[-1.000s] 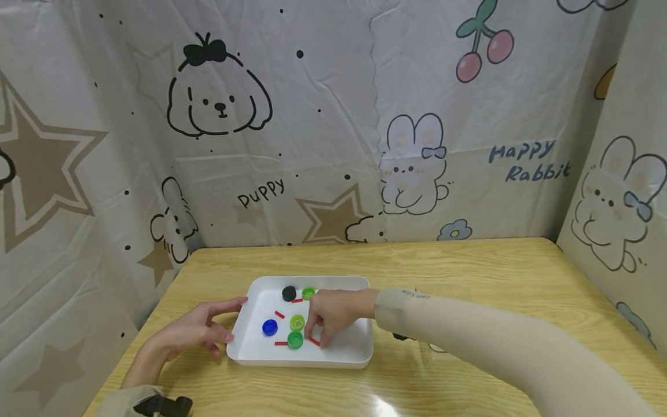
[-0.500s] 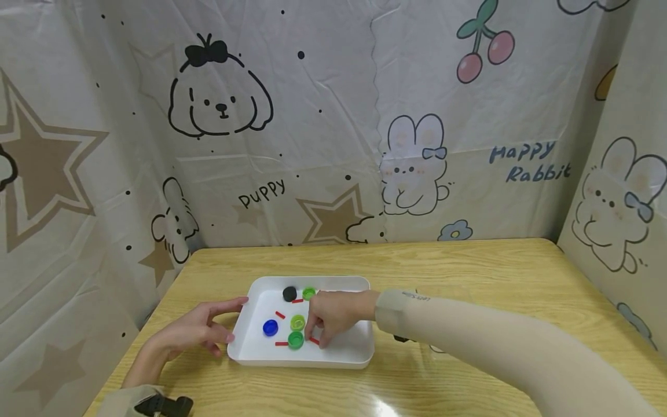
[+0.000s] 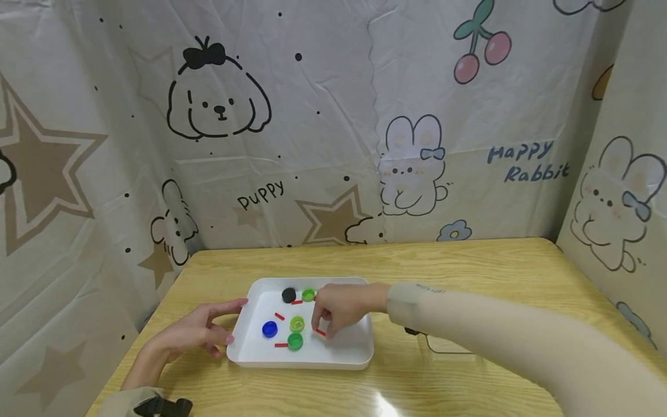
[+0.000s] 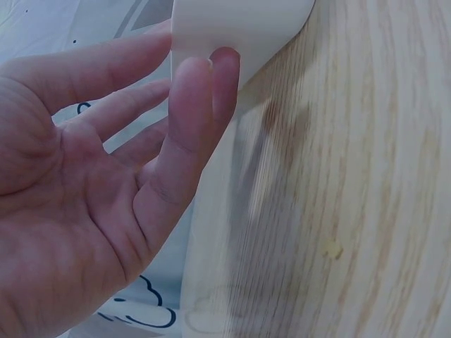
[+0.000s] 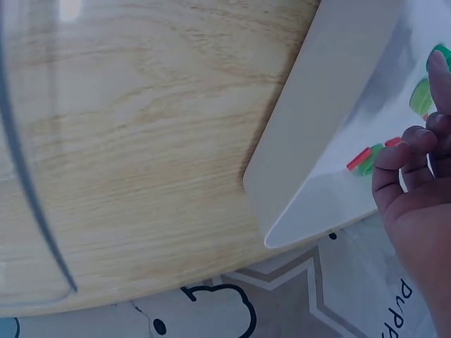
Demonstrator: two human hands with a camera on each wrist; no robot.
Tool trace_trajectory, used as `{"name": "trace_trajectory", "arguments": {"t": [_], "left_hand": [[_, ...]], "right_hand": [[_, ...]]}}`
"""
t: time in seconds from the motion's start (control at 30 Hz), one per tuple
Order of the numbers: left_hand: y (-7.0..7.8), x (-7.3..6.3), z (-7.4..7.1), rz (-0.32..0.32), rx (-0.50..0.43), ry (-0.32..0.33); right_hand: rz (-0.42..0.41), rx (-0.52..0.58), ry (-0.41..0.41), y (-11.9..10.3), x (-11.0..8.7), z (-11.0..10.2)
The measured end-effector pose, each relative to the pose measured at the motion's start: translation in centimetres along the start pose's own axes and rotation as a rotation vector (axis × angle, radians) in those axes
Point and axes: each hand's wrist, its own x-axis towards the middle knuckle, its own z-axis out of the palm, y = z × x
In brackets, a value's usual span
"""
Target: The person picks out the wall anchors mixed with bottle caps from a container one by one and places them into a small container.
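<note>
My right hand (image 3: 341, 304) pinches a short red stick (image 3: 320, 332) between its fingertips, low over the white tray (image 3: 344, 354). Just left of it lie a yellow-green bottle cap (image 3: 297, 323) and a darker green cap (image 3: 294, 341). A blue cap (image 3: 269, 329) sits further left, and at the back are a black cap (image 3: 289, 295) and another green cap (image 3: 308, 295). Loose red sticks (image 3: 281, 346) are scattered among the caps. With extended fingers, my left hand (image 3: 193, 330) touches the tray's left side; in the left wrist view its fingertips rest at the wall (image 4: 232, 28).
The tray stands on a wood-grain table (image 3: 443, 260). Right of it, partly under the right forearm, is a clear container (image 3: 450, 351), its edge (image 5: 23, 176) also showing in the right wrist view. A patterned cloth (image 3: 323, 145) hangs behind the table.
My right hand has lifted slightly and moved right and back with the red stick, away from the green cap. The left hand stays at the tray's side.
</note>
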Motion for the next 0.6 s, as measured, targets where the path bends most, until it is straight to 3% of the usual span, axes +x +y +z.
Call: {"name": "trace_trajectory", "arguments": {"t": [0.37,0.6], "left_hand": [[0.2,0.1,0.1,0.007,0.012,-0.002],[0.3,-0.1,0.1,-0.016,0.018,0.003]], "right_hand": [[-0.005,0.08,0.035,0.4,-3.6,-2.0],[-0.008,0.085,0.105,1.6,-6.7,-3.1]]}}
